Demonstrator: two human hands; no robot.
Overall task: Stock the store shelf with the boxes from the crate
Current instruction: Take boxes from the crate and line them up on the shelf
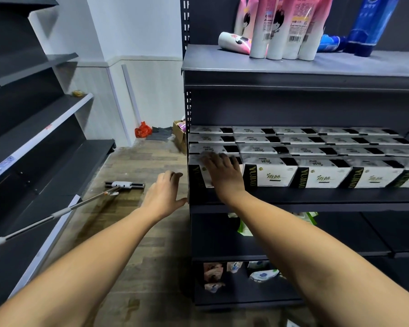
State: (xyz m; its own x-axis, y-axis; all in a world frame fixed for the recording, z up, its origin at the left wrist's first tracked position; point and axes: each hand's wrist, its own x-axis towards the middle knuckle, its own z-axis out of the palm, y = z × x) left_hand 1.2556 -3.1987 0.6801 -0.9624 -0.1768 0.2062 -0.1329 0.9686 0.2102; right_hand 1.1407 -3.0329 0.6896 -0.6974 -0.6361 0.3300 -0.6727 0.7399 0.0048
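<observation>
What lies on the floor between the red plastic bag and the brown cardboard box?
Between the red plastic bag and the brown cardboard box lie flat dark grey sheets, seen in the head view.

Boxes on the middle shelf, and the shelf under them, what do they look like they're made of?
The boxes look like printed cardboard, white with black ends: straight edges, flat faces; the mottled sheen on top may be a film wrap. The shelf looks like painted steel, matte dark grey: thin folded front lip, slotted upright.
</observation>
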